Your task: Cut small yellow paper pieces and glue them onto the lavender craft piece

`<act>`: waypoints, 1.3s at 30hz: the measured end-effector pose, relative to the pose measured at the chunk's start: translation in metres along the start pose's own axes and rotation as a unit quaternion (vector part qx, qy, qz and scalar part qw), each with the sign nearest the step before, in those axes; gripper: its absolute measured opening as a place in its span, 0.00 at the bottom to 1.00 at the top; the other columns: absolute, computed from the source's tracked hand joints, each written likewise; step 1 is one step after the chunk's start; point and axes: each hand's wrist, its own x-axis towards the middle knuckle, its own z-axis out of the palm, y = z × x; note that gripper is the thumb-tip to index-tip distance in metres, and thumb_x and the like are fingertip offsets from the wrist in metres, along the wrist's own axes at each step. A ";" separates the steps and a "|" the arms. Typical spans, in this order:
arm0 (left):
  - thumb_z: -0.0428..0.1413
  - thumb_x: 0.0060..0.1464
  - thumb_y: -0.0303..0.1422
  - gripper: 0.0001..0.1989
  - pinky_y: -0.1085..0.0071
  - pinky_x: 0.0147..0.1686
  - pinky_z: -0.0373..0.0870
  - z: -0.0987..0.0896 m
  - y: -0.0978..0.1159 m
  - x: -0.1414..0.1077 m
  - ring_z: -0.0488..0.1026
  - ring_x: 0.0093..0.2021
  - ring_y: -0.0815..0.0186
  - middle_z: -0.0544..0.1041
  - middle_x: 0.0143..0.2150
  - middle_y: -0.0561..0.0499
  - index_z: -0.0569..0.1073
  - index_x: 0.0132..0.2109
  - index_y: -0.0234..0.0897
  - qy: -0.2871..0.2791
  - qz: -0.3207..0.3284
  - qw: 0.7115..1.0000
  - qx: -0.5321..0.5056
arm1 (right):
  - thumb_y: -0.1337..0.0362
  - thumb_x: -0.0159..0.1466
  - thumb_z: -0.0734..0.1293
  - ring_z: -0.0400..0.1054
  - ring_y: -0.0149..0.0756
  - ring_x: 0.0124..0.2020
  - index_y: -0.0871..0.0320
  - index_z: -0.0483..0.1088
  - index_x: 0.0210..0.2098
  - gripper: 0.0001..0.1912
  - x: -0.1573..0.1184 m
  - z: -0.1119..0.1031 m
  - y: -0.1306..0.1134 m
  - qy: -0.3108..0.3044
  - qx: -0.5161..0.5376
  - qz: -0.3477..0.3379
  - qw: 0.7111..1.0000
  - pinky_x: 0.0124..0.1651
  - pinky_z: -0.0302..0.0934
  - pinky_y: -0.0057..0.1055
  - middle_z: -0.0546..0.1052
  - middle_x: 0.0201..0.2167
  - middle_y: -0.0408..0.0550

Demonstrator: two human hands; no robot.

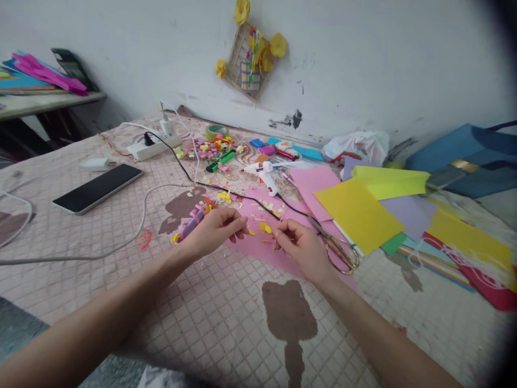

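My left hand (pixel 226 223) hovers over a pink sheet (pixel 258 258), its fingers curled into a pinch. A tiny yellow bit shows by those fingertips, but whether they hold it is unclear. Facing it, my right hand (pixel 301 248) is pinched too, with something too small to name at its fingertips. Small yellow foam scraps (pixel 265 228) lie on the sheet between the hands. Beside my left wrist is a purple strip (pixel 193 222) with pink, orange and yellow pieces on it. Gold-handled scissors (pixel 341 253) rest just right of my right hand.
Beyond the hands lies a white glue gun (pixel 264 175) with a black cord. Behind are a green cutter (pixel 221 160), foam pieces and a tape roll (pixel 217 132). A phone (pixel 98 188) and power strip (pixel 151 146) sit left; coloured sheets (pixel 359 215) spread right.
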 end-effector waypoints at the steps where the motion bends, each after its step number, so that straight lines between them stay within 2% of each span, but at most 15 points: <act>1: 0.49 0.56 0.37 0.14 0.75 0.25 0.65 0.000 -0.001 0.000 0.68 0.24 0.72 0.72 0.25 0.51 0.68 0.28 0.32 0.002 0.000 1.000 0.022 | 0.63 0.60 0.62 0.64 0.31 0.24 0.59 0.66 0.28 0.07 -0.001 0.002 0.001 0.000 -0.014 -0.009 1.000 0.29 0.59 0.27 0.70 0.23 0.42; 4: 0.52 0.53 0.36 0.11 0.76 0.24 0.63 -0.001 -0.005 -0.002 0.67 0.24 0.72 0.71 0.24 0.52 0.69 0.29 0.33 0.042 0.028 0.992 0.114 | 0.67 0.60 0.61 0.65 0.32 0.26 0.59 0.68 0.28 0.05 -0.002 0.009 0.005 0.004 -0.085 -0.053 0.995 0.30 0.59 0.28 0.71 0.26 0.45; 7: 0.54 0.51 0.29 0.03 0.74 0.29 0.65 0.002 -0.010 -0.001 0.69 0.30 0.70 0.73 0.31 0.50 0.70 0.33 0.34 0.071 0.094 0.971 0.208 | 0.71 0.59 0.61 0.65 0.34 0.29 0.58 0.69 0.29 0.06 -0.002 0.015 0.007 0.002 -0.163 -0.102 0.981 0.31 0.58 0.29 0.72 0.28 0.46; 10: 0.51 0.51 0.24 0.06 0.70 0.37 0.66 0.007 -0.016 0.002 0.69 0.36 0.66 0.72 0.37 0.47 0.71 0.36 0.34 0.042 0.158 0.946 0.279 | 0.73 0.59 0.60 0.66 0.35 0.32 0.58 0.70 0.31 0.08 -0.003 0.018 0.010 -0.005 -0.188 -0.128 0.974 0.34 0.58 0.30 0.73 0.30 0.47; 13: 0.49 0.51 0.22 0.08 0.68 0.40 0.65 0.013 -0.020 0.006 0.69 0.39 0.64 0.72 0.37 0.46 0.72 0.35 0.34 0.010 0.185 0.929 0.321 | 0.72 0.59 0.60 0.65 0.35 0.32 0.58 0.70 0.30 0.08 -0.003 0.018 0.012 -0.003 -0.183 -0.126 0.975 0.35 0.59 0.30 0.73 0.29 0.47; 17: 0.48 0.52 0.22 0.08 0.69 0.38 0.65 0.014 -0.021 0.009 0.69 0.36 0.65 0.72 0.35 0.46 0.72 0.33 0.34 0.024 0.187 0.927 0.325 | 0.69 0.59 0.61 0.64 0.33 0.28 0.58 0.69 0.28 0.06 -0.001 0.015 0.016 -0.011 -0.106 -0.059 0.992 0.32 0.59 0.29 0.72 0.26 0.45; 21: 0.49 0.51 0.24 0.06 0.72 0.33 0.65 0.009 -0.019 0.010 0.69 0.32 0.68 0.73 0.32 0.48 0.71 0.31 0.34 0.037 0.135 0.954 0.265 | 0.64 0.59 0.62 0.64 0.30 0.23 0.58 0.67 0.28 0.05 0.002 0.011 0.019 -0.035 0.030 0.019 0.999 0.29 0.60 0.27 0.69 0.23 0.42; 24: 0.49 0.52 0.28 0.05 0.74 0.28 0.64 0.005 -0.021 0.012 0.69 0.29 0.69 0.75 0.31 0.49 0.70 0.33 0.33 -0.008 0.062 0.986 0.157 | 0.63 0.59 0.63 0.63 0.28 0.22 0.59 0.66 0.27 0.06 0.003 0.009 0.017 -0.048 0.068 0.041 0.996 0.29 0.59 0.26 0.69 0.21 0.40; 26: 0.49 0.53 0.29 0.06 0.75 0.27 0.64 0.003 -0.021 0.012 0.69 0.28 0.70 0.76 0.31 0.48 0.69 0.34 0.33 -0.036 0.039 0.993 0.106 | 0.62 0.59 0.62 0.63 0.28 0.21 0.59 0.66 0.28 0.07 0.003 0.007 0.016 -0.050 0.069 0.054 0.995 0.28 0.58 0.26 0.69 0.20 0.40; 28: 0.50 0.53 0.29 0.05 0.74 0.28 0.65 0.002 -0.021 0.011 0.69 0.29 0.70 0.75 0.31 0.48 0.69 0.35 0.33 -0.022 0.059 0.990 0.129 | 0.61 0.60 0.62 0.62 0.28 0.21 0.59 0.66 0.28 0.08 0.003 0.007 0.015 -0.047 0.071 0.063 0.994 0.28 0.57 0.26 0.69 0.20 0.40; 30: 0.51 0.51 0.27 0.05 0.73 0.31 0.65 0.003 -0.020 0.010 0.68 0.31 0.69 0.73 0.33 0.48 0.71 0.35 0.33 0.005 0.113 0.973 0.203 | 0.61 0.60 0.63 0.62 0.28 0.21 0.59 0.66 0.28 0.08 0.004 0.006 0.015 -0.043 0.077 0.064 0.994 0.28 0.57 0.26 0.69 0.20 0.40; 34: 0.51 0.50 0.24 0.06 0.70 0.36 0.64 0.004 -0.021 0.010 0.67 0.36 0.66 0.71 0.37 0.46 0.72 0.35 0.33 -0.012 0.201 0.934 0.296 | 0.61 0.59 0.63 0.62 0.27 0.22 0.59 0.66 0.28 0.08 0.004 0.006 0.016 -0.042 0.089 0.060 0.993 0.29 0.57 0.27 0.68 0.21 0.40; 39: 0.49 0.52 0.23 0.06 0.71 0.36 0.64 0.004 -0.027 0.015 0.67 0.34 0.67 0.71 0.33 0.47 0.71 0.32 0.32 -0.004 0.217 0.929 0.298 | 0.61 0.59 0.64 0.62 0.27 0.22 0.59 0.65 0.26 0.08 0.003 0.006 0.016 -0.043 0.102 0.051 0.993 0.29 0.57 0.26 0.67 0.22 0.40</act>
